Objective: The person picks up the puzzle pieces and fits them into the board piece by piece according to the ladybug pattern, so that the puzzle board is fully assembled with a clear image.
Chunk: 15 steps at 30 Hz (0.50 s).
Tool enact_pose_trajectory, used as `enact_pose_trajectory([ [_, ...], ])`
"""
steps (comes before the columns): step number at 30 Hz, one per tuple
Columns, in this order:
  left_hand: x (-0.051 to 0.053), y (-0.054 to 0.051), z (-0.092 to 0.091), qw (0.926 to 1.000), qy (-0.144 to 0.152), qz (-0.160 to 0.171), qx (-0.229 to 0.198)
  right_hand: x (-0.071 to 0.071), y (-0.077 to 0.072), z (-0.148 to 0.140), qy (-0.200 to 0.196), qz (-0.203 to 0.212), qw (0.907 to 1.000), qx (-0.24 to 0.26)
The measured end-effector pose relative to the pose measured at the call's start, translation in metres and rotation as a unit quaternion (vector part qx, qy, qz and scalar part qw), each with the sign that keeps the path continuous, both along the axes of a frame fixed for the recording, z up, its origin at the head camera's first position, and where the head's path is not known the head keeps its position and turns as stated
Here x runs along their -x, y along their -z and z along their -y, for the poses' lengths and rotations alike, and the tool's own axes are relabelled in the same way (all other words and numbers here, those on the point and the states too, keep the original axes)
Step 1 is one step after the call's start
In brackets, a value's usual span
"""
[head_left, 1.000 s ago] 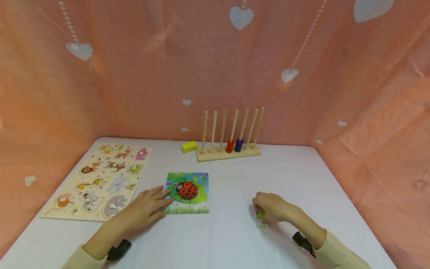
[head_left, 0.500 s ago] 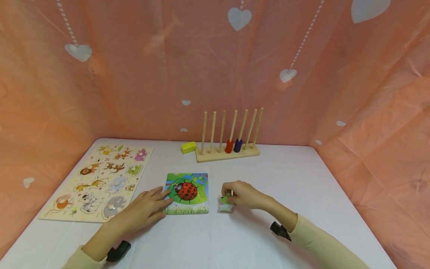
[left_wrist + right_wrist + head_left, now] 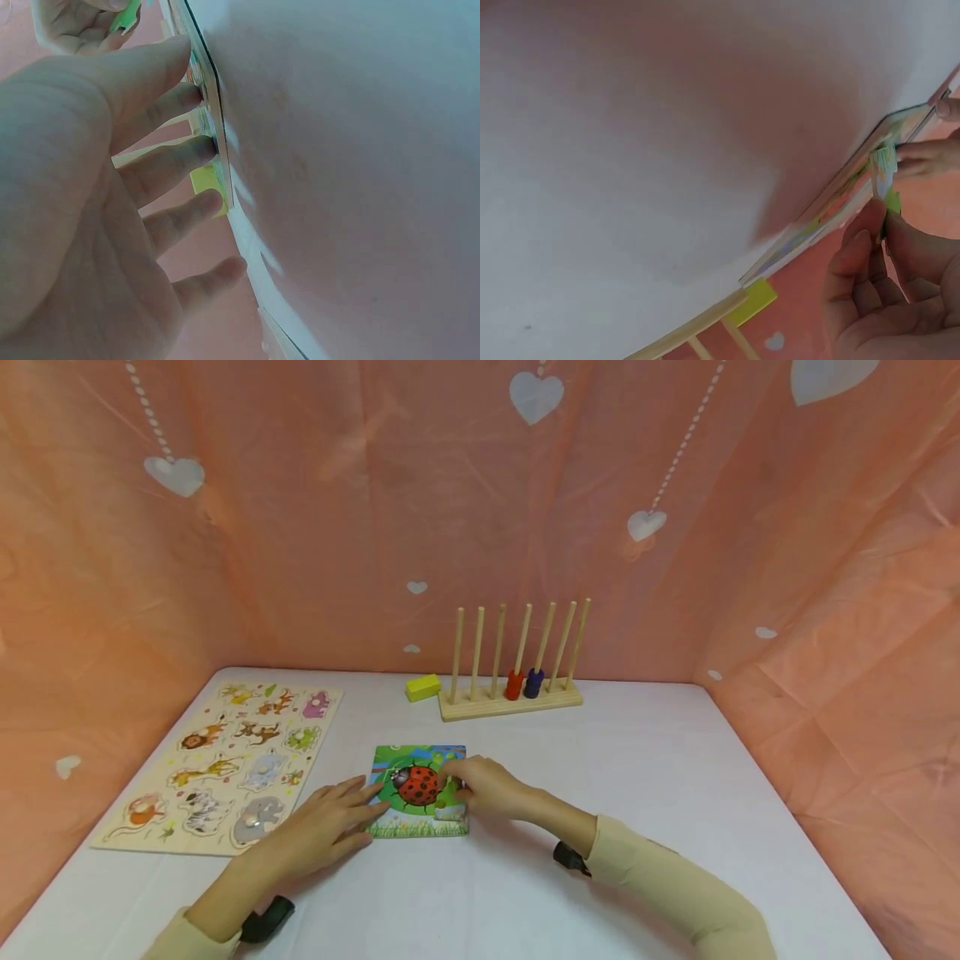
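A square ladybug puzzle board (image 3: 405, 828) lies flat on the white table. My left hand (image 3: 324, 828) rests at its left edge, fingers straight and spread, the tips touching the board. Over the board's right side, my right hand (image 3: 491, 789) pinches a small puzzle piece (image 3: 450, 810) with green and grass print between thumb and fingers. The right wrist view shows that puzzle piece (image 3: 883, 169) tilted above the board's surface. In the left wrist view the fingers (image 3: 176, 161) reach the board's edge.
A wooden animal peg puzzle (image 3: 225, 839) lies at the left. Behind the board stand a yellow block (image 3: 422, 687) and a wooden peg rack (image 3: 510, 706) with a red bead (image 3: 513, 685) and a purple bead (image 3: 533, 683). A pink curtain (image 3: 337, 527) closes the back.
My right hand has carried the puzzle piece leftward from the table on the right to over the board's right side. The left hand has stayed in place.
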<state>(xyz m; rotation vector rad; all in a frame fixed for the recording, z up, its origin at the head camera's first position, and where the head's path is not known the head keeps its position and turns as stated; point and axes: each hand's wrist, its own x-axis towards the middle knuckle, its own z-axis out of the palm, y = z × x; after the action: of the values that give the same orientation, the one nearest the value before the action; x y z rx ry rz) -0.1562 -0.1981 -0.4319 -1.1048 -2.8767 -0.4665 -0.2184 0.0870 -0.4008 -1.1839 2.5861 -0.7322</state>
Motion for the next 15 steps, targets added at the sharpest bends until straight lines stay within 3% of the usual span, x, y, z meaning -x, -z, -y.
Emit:
enact_pose_trajectory([
  [8,-0.0008,-0.0020,-0.0003,1.0000,0.005,-0.005,-0.002,-0.0054,0.0017,0.0059,-0.015,0.002,0.9999,-0.007],
  [15,0.0002,0.0002,-0.0002,1.0000,0.003,-0.009,-0.002,-0.0080,0.0051,0.0054,0.008,-0.070,0.9954,-0.066],
])
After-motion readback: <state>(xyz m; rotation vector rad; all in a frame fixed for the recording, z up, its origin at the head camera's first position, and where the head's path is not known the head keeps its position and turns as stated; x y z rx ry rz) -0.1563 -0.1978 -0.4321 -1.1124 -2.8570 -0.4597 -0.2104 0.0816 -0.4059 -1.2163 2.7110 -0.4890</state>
